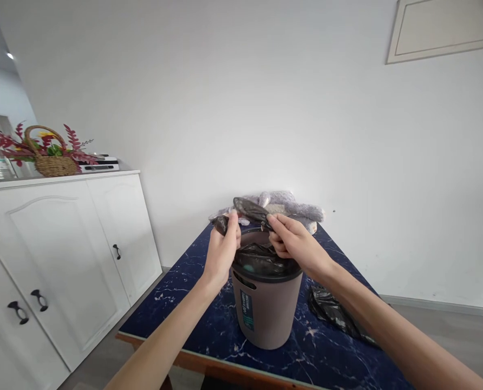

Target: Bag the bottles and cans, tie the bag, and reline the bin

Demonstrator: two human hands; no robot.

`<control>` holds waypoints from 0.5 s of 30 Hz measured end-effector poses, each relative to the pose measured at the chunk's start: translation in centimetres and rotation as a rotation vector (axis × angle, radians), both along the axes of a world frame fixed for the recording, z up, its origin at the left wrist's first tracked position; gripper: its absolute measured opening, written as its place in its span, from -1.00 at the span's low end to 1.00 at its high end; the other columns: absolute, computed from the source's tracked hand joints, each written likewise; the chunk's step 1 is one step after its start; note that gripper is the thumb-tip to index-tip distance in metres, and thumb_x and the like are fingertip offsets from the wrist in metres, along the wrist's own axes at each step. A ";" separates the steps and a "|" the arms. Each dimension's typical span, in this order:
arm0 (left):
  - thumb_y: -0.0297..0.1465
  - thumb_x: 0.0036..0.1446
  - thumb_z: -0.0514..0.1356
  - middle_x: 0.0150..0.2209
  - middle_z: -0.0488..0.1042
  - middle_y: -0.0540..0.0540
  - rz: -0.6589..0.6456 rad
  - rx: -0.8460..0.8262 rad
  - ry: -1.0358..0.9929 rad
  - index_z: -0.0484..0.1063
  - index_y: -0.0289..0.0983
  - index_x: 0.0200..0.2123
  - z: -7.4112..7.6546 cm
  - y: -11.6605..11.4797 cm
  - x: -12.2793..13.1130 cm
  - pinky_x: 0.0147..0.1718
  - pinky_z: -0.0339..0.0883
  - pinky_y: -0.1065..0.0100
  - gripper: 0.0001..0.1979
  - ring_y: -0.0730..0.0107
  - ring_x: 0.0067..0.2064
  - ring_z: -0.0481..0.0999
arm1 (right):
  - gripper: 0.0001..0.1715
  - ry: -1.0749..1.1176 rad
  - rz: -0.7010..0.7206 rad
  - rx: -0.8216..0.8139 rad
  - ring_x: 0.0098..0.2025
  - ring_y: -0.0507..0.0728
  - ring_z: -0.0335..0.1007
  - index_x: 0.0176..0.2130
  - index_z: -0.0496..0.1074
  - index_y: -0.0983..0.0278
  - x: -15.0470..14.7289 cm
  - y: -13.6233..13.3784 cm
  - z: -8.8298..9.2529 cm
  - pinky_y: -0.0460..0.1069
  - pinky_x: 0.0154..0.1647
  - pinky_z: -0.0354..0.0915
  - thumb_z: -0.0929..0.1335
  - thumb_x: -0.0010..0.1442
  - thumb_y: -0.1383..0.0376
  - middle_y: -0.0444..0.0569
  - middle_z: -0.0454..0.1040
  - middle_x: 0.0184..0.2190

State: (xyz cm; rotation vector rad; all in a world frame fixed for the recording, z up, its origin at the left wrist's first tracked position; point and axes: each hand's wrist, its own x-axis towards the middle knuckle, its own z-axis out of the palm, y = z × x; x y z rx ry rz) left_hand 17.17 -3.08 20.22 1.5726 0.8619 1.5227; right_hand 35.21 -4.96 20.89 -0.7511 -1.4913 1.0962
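Observation:
A brown-grey trash can with a dark rim stands upright on the table. Inside it a black garbage bag is bunched, and part of the bag rises above the rim into both hands. My left hand grips one gathered end of the bag over the can's left side. With thumb and fingers closed, my right hand pinches the other end, and a twisted loop of plastic stretches between the two. The bag's contents are hidden.
A second black plastic bag lies flat to the right, partly behind my right forearm. Grey plush toys rest against the wall at the far end of the blue marbled table. A white cabinet with a flower basket stands left.

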 end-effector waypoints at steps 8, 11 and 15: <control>-0.33 0.48 0.00 -0.40 0.27 -0.01 -0.075 0.246 0.619 0.23 -0.17 -0.35 2.8 -2.2 -1.1 -0.32 0.16 0.26 -0.73 0.30 -0.37 0.24 | -0.66 0.009 -0.050 -0.144 -0.51 -0.03 0.00 -0.34 0.19 0.16 -0.9 0.5 -0.6 -0.11 -0.56 -0.02 0.44 0.25 0.17 -0.28 0.13 -0.50; -0.56 0.31 0.03 -0.15 0.41 -0.13 0.049 0.521 0.758 0.26 -0.16 -0.31 3.3 -2.7 -0.9 -0.02 0.33 0.13 -0.81 0.11 -0.05 0.38 | -0.72 -0.254 0.052 0.026 -0.34 0.05 0.30 -0.18 0.36 0.20 -1.4 0.0 -0.6 -0.06 -0.38 0.26 0.47 0.11 0.35 -0.19 0.39 -0.38; -0.63 0.30 0.02 0.15 0.40 -0.19 0.118 0.683 0.863 0.36 -0.15 -0.17 3.3 -3.1 -0.2 0.26 0.27 -0.08 -0.74 0.01 0.25 0.28 | -0.71 -0.460 0.131 0.275 -0.30 0.13 0.34 -0.17 0.42 0.21 -2.2 -0.4 -0.5 0.03 -0.32 0.34 0.48 0.08 0.32 -0.11 0.45 -0.32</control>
